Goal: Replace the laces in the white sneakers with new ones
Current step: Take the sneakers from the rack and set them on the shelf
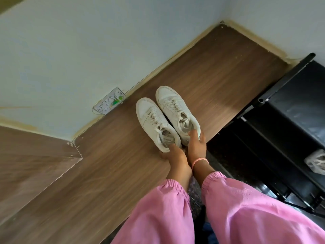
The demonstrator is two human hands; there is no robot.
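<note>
So far nothing of the lacing job itself looks done: both white sneakers sit side by side on the wooden tabletop [219, 71], toes pointing toward the pale wall, and each one is laced all the way up with its off-white laces. The left sneaker [156, 123] and the right sneaker [176, 112] touch along their inner sides. The person's left hand [173, 154] grips the heel of the left sneaker, fingers curled under and around the back of it, and the right hand [196, 143], with a pink band [200, 161] at the wrist, holds the heel of the right sneaker with the thumb over the collar. Both arms come out of loose pink sleeves [246, 208]. I judge this to be the very start, the pair only just placed or being steadied on the tabletop, with unlacing, removing the old laces and threading new ones all left to do. I see no new laces near the sneakers. Beyond the left sneaker, against the wall, lies a small clear packet [109, 103] with something green inside; I cannot tell what it holds. Off the tabletop's right edge stands a black rack [281, 95], with a pale shoe-like thing [316, 162] on a lower shelf.
</note>
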